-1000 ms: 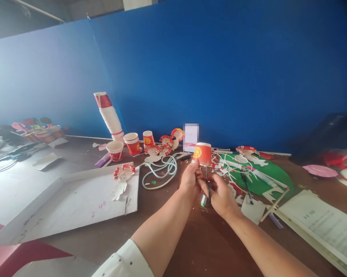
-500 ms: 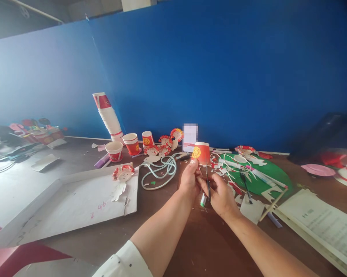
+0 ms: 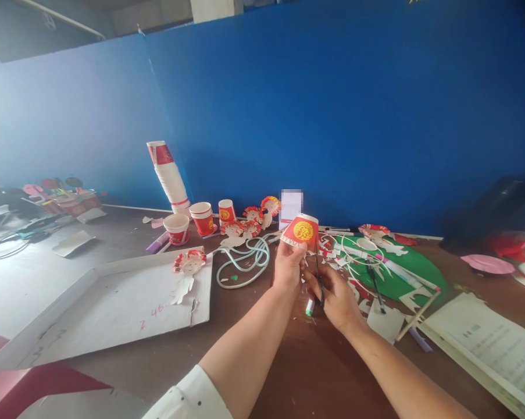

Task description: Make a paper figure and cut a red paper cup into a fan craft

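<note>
A red paper cup (image 3: 304, 230) with a yellow emblem is held upside down in my left hand (image 3: 289, 265), the thumb on its lower side. Along the cup's lower edge runs a white band with a zigzag pattern. Closed around a pair of dark scissors (image 3: 320, 282), my right hand (image 3: 335, 297) sits just below the cup. The blades point up at the cup's right edge; whether they are apart I cannot tell. On the table under my hands lies a green-capped marker (image 3: 310, 307).
Left of my arms, a white cardboard tray (image 3: 114, 291) holds a cut-paper figure (image 3: 189, 263). Behind stand a leaning cup stack (image 3: 171, 180) and several red cups. A pale cable (image 3: 245, 262) lies coiled. Right are a green disc (image 3: 428, 270), paper scraps and a booklet (image 3: 484, 331).
My left hand has turned and tilted the cup, so the emblem now faces me more and the zigzag edge shows. The scissors remain near the cup's edge. The whole view has shifted slightly.
</note>
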The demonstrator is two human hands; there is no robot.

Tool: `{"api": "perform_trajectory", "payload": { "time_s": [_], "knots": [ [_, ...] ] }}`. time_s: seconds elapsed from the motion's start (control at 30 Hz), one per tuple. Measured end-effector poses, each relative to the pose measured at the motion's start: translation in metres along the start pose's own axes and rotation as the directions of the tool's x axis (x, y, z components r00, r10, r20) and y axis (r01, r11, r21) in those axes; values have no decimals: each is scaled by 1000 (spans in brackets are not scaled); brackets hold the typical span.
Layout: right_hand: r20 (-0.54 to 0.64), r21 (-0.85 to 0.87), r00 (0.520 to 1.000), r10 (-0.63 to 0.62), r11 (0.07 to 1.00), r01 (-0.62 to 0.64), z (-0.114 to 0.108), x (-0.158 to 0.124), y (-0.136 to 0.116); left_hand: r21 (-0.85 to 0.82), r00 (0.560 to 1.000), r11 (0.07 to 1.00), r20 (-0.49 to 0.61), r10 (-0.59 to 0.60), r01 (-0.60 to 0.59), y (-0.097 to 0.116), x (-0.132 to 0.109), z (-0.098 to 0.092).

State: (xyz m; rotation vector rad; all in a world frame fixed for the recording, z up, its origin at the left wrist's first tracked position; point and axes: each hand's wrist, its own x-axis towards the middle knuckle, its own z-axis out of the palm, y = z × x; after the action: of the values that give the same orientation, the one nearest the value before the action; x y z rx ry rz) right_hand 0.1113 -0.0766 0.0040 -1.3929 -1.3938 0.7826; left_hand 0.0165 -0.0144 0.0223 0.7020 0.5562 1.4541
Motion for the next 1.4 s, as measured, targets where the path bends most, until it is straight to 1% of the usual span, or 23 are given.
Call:
{"api": "perform_trajectory", "payload": {
  "time_s": [0.17,0.33,0.43,0.53,0.63,0.83,1.03,1.2,1.4],
  "knots": [
    [15,29,1000,-1,1000,0,0,0,0,71,999,996,16,52,-53,2,0,1],
    [7,26,1000,-13,1000,12,0,-1,-1,62,997,996,38,66,-68,0,2,-2],
    [-22,-17,999,-39,999,39,-1,-1,-1,55,999,998,17,27,-28,-2,2,-3],
    [-52,-73,997,-58,996,54,-2,-1,-2,22,999,998,-2,-53,53,-4,1,-3],
    [-58,-124,996,-68,990,61,-3,-2,-3,-29,992,992,-7,-127,126,-7,0,-4],
    [-51,-256,993,-110,962,94,-5,-4,-6,-117,972,967,-28,-232,227,-9,0,-4],
    [-74,-294,992,-106,953,79,-5,-6,-15,-162,965,953,-14,-263,257,-7,0,-4],
    [-91,-298,990,-107,951,76,-4,-7,-18,-150,966,955,-7,-259,255,-8,0,-5],
    [-56,-299,991,-118,949,96,-6,-6,-13,-144,967,957,8,-253,252,-9,1,-6]
  ]
}}
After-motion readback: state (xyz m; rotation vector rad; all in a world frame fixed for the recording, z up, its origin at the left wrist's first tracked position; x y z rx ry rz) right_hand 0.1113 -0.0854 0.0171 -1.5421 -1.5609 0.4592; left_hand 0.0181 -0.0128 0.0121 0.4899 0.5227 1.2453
